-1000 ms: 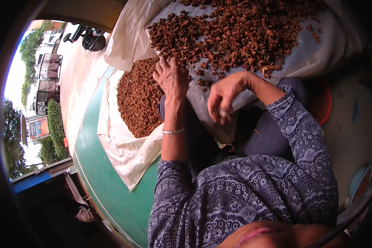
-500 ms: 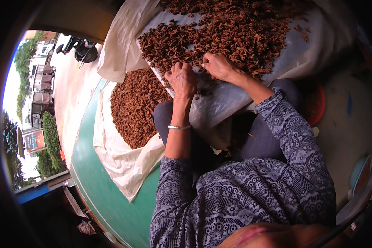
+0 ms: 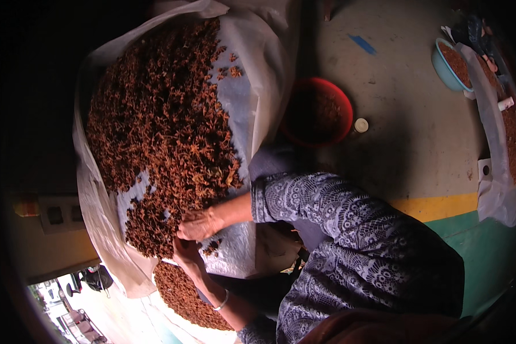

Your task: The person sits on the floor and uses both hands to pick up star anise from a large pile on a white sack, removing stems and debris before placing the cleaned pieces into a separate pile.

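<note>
A broad heap of dried brown star anise point(image 3: 172, 126) covers a pale plastic sheet point(image 3: 235, 109). At the near edge of the heap my right hand point(image 3: 199, 225) has its fingers bent and drawn together over the pods. Just below it, almost touching, is my left hand point(image 3: 188, 257), also with curled fingers and a bracelet on its wrist. What either hand pinches is hidden by the fingers. A few loose star anise pods point(image 3: 212, 246) lie on the sheet beside my hands. Beneath the sheet's near edge spreads a second brown pile point(image 3: 186, 298) of finer-looking pieces on white cloth.
A red basin point(image 3: 350, 117) with brown bits in it stands on the floor to the right, beside a small pale round lid point(image 3: 361, 125). Farther right are a blue basin point(image 3: 440, 67) of brown material and another brown heap point(image 3: 515, 137) on plastic. Vehicles show outside, lower left.
The view has swung to the right, bringing the red and blue basins in. My hands have come closer together and stay at the heap's near edge.
</note>
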Demonstrator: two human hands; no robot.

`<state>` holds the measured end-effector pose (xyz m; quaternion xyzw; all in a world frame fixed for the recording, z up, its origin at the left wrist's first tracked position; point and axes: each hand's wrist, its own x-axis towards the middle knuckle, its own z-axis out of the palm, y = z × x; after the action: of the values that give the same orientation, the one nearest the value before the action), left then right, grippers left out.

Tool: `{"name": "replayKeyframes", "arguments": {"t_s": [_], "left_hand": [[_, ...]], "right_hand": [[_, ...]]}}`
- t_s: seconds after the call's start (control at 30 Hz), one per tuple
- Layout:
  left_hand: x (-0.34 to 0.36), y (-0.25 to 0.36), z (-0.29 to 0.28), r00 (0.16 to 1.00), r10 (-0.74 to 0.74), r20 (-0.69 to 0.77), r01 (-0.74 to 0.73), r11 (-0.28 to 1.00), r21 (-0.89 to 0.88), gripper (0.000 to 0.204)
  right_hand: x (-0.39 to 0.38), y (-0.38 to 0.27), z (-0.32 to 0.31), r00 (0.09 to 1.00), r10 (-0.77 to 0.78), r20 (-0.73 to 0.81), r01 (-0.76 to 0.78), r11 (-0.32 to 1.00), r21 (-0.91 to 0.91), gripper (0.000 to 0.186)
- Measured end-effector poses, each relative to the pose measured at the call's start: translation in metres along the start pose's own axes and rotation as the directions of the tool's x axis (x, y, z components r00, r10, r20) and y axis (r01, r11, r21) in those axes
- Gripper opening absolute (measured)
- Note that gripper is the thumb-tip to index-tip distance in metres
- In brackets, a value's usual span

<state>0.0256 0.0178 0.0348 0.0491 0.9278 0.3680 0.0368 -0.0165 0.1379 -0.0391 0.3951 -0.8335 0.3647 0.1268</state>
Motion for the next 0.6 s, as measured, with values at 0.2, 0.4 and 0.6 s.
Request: {"name": "replayKeyframes", "arguments": {"t_s": [0.2, 0.4, 0.6], "left_hand": [[-0.006, 0.011, -0.013, 0.987, -0.059, -0.152, 0.082, 0.986, 0.148, 0.012], [0.002, -0.009, -0.006, 0.998, -0.071, -0.001, 0.055, 0.784, -0.618, 0.02], [-0.004, -0.027, -0.021, 0.975, -0.221, 0.0, 0.073, 0.32, -0.945, 0.006]], "right_hand": [[0.014, -0.023, -0.022, 0.967, 0.211, -0.142, -0.174, 0.956, 0.239, 0.027], [0.012, -0.013, -0.029, 0.894, 0.418, 0.162, -0.395, 0.562, 0.726, 0.021], [0.019, -0.036, -0.059, 0.987, 0.137, 0.084, -0.16, 0.894, 0.418, 0.008]]}}
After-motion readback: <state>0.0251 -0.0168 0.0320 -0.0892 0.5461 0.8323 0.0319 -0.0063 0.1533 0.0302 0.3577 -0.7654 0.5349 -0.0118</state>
